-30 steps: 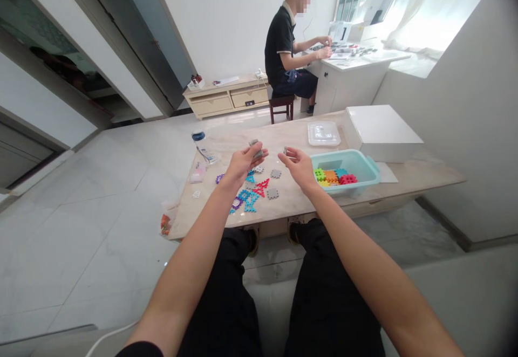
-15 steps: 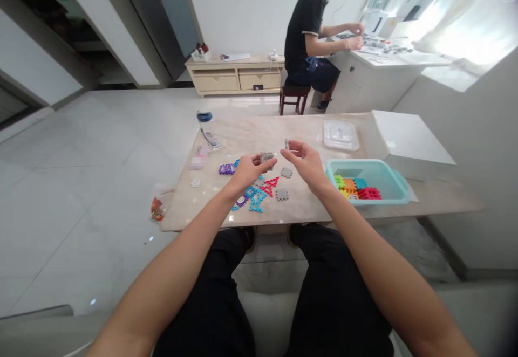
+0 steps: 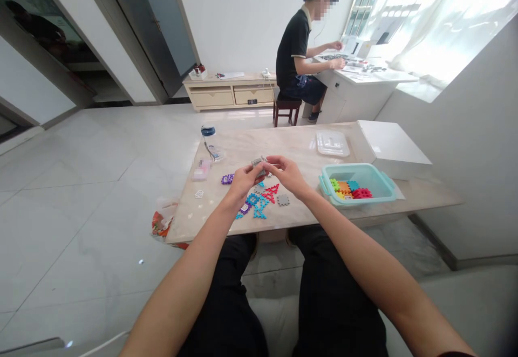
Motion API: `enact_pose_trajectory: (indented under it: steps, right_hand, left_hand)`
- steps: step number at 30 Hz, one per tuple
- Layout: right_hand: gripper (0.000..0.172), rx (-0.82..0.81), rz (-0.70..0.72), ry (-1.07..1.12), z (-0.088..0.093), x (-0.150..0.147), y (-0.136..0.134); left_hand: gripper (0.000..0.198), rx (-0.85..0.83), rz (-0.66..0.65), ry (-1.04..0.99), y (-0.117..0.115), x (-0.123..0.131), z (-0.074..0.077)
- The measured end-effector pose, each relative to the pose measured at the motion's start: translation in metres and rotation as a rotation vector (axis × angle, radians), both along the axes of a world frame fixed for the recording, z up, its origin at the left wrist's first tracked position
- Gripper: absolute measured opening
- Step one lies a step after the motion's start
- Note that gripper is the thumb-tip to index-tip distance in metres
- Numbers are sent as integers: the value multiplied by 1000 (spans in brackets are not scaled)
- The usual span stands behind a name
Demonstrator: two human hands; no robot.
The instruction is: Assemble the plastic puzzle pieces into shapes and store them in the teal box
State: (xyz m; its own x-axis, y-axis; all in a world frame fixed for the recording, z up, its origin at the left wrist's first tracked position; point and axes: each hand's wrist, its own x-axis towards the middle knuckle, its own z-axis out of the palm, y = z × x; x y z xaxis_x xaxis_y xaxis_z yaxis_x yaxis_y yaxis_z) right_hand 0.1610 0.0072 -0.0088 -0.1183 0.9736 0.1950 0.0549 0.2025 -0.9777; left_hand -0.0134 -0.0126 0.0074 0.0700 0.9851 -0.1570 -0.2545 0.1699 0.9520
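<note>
Above the marble table (image 3: 299, 144), my left hand (image 3: 242, 180) and my right hand (image 3: 287, 173) meet, both pinched on a small grey block piece (image 3: 259, 164) held between them. Under the hands lie loose flat pieces: red triangle piece (image 3: 272, 192), blue pieces (image 3: 259, 206), a grey square piece (image 3: 283, 200) and a purple piece (image 3: 227, 179) to the left. To the right stands a teal bin (image 3: 378, 179) holding several coloured blocks (image 3: 347, 189).
A clear lid (image 3: 332, 143) and a white box (image 3: 390, 146) sit at the far right of the table. A bottle (image 3: 209, 137) stands at its left end. A snack bag (image 3: 161, 222) lies on the floor. Another person (image 3: 301, 49) sits at a white desk beyond.
My hands were apart, each holding a grey piece; they have come together and the pieces now meet between my fingers. The view shifted slightly.
</note>
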Motion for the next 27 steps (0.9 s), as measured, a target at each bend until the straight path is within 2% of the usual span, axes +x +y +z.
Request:
enact_pose_trajectory:
  steps: [5, 11, 13, 15, 18, 21, 27]
  right_hand:
    - [54, 42, -19, -27, -6, 2, -4]
    - [37, 112, 20, -120, -8, 14, -7]
    - [42, 175, 4, -189, -7, 22, -7]
    - [58, 268, -6, -260, -6, 29, -6]
    - [73, 338, 69, -317, -5, 39, -8]
    - [68, 342, 148, -323, -5, 42, -14]
    - [59, 372, 149, -327, -3, 44, -20]
  left_hand:
    - [46, -7, -21, -55, -1, 9, -3]
    - [46, -15, -79, -37, 2, 13, -2]
    - [48, -42, -109, -23, 5, 11, -2]
    - [50, -80, -170, -8, 8, 8, -3]
    - [52, -105, -281, 0, 8, 6, -4]
    - [52, -94, -339, 18, 6, 7, -5]
    - [54, -88, -394, 41, 2, 12, -5]
